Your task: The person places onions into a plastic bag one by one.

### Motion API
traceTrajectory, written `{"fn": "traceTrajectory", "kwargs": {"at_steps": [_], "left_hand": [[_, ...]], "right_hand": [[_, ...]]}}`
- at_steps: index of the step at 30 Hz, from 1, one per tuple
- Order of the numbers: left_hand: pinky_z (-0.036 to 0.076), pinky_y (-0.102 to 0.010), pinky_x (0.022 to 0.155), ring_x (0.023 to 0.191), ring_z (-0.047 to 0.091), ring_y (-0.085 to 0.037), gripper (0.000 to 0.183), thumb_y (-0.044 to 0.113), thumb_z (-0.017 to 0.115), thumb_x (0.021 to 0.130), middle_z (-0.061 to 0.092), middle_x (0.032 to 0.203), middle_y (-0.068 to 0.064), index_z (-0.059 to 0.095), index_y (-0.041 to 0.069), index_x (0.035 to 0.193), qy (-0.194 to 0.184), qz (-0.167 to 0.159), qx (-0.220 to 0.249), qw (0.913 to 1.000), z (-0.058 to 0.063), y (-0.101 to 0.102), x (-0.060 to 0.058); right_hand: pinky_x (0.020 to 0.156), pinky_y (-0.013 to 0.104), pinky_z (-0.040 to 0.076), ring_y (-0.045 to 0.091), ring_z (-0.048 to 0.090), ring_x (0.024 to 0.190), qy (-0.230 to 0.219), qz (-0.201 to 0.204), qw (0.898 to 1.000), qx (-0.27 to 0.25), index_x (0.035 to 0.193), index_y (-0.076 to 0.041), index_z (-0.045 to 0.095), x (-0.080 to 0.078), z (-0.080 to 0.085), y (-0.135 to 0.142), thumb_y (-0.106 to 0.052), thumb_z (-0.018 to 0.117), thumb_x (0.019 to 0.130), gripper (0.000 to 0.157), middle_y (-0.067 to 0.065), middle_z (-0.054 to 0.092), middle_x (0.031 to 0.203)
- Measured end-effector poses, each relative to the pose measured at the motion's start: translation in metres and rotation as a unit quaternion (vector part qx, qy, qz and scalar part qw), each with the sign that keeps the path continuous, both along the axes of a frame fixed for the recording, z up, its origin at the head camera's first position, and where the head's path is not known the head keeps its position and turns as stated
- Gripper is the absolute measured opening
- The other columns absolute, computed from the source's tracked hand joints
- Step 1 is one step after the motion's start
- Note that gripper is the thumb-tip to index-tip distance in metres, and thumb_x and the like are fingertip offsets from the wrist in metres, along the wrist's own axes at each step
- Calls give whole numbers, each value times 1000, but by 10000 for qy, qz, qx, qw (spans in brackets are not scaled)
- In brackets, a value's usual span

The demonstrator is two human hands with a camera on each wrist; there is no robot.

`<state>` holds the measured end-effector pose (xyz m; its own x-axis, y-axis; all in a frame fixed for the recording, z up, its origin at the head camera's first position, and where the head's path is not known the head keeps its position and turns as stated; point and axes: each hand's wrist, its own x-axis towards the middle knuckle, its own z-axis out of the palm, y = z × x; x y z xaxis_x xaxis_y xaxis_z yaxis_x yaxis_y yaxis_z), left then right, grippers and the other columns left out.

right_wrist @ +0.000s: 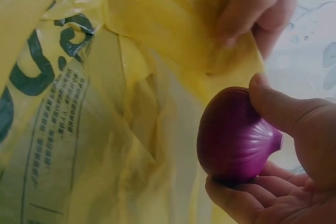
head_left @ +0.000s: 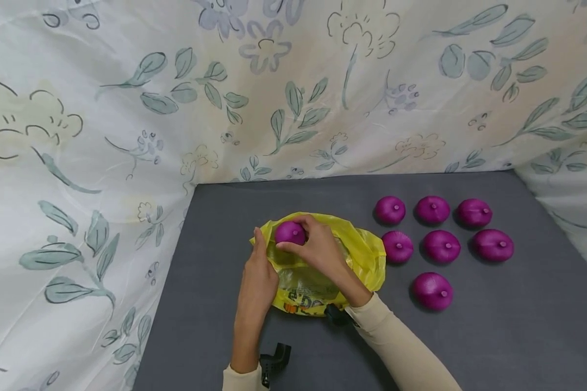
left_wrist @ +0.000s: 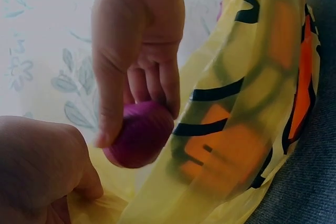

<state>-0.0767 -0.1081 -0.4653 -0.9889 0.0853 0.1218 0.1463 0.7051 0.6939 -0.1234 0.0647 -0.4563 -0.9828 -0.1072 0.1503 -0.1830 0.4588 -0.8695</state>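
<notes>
In the head view a yellow plastic bag (head_left: 372,258) with dark and orange print lies on the dark table, its mouth spread. My left hand (head_left: 259,277) grips the bag's left edge; the right wrist view shows those fingers (right_wrist: 254,11) pinching the plastic. A shiny purple onion (head_left: 287,233) is held in my right hand (head_left: 325,252) over the bag's mouth. Thumb on one side and fingers on the other clasp this onion (right_wrist: 239,135), its stubby tip facing the palm. The left wrist view has the onion (left_wrist: 139,137) beside the bag's printed wall (left_wrist: 210,114).
Several more purple onions (head_left: 441,247) stand in loose rows to the bag's right, with a single onion (head_left: 432,291) nearer the front. A flower-patterned cloth (head_left: 283,98) rises behind and beside the grey table (head_left: 200,326). Black wrist mounts (head_left: 275,358) sit at both cuffs.
</notes>
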Motion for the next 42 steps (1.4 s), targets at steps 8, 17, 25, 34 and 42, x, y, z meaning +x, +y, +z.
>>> {"fn": "traceTrajectory", "kwargs": {"at_steps": [8, 17, 25, 34, 42], "left_hand": [[33, -32, 49, 46, 33, -15, 79, -6, 46, 104, 50, 87, -11, 7, 10, 171, -6, 45, -84, 10000, -2, -2, 1], [31, -31, 47, 45, 30, -13, 76, -3, 44, 106, 51, 90, -12, 7, 11, 171, -77, -36, 48, 10000, 2, 2, -1], [32, -32, 50, 47, 32, -14, 74, -4, 43, 105, 52, 89, -12, 9, 7, 171, -48, -55, -15, 10000, 0, 2, 1], [31, -31, 49, 48, 32, -14, 75, -3, 43, 106, 52, 91, -14, 8, 8, 171, -108, -27, -56, 9999, 1, 2, 0], [34, -33, 50, 48, 36, -16, 77, -6, 46, 104, 60, 115, -28, 9, 6, 171, 32, 0, -96, 9999, 0, 0, 1]], "right_hand": [[84, 37, 62, 22, 73, 101, -141, -86, 9994, 303, 136, -6, 63, -7, -10, -7, -39, 93, 82, 69, 10, 73, 124], [83, 36, 61, 21, 70, 101, -29, -72, 9994, 351, 133, -10, 63, -14, -19, -16, -36, 92, 84, 62, 7, 71, 120], [83, 35, 60, 19, 69, 100, 180, 14, 9985, 519, 132, -10, 62, -14, -30, -21, -36, 91, 85, 61, 4, 71, 120], [81, 35, 60, 22, 69, 100, 26, -18, 9981, 618, 138, -7, 53, -15, -33, -23, -37, 90, 85, 71, 9, 69, 123], [79, 35, 60, 24, 69, 98, -29, 76, 9975, 704, 142, -3, 50, -7, -30, -20, -36, 90, 86, 76, 15, 66, 132]]}}
